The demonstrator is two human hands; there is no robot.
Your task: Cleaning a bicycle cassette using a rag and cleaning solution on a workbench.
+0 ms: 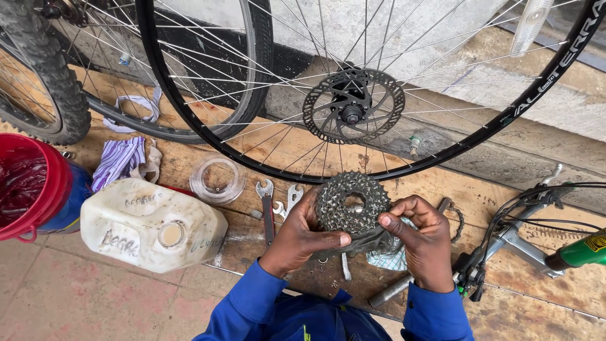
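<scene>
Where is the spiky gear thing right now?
The gear cluster is in the middle of the head view, held up between the left hand and right hand, just below the big bicycle wheel.

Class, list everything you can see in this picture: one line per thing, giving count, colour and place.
cassette: one, dark grey, held centre
rag: one, dark, under cassette
disc wheel: one, black, top centre
knobbly tyre: one, black, top left
jerrycan: one, white, left
bucket: one, red, far left
spanners: two, silver, left of cassette
clear ring: one, behind jerrycan
striped cloth: one, purple-white, left
bike frame: green, right
left hand: grips cassette
right hand: grips cassette
</scene>
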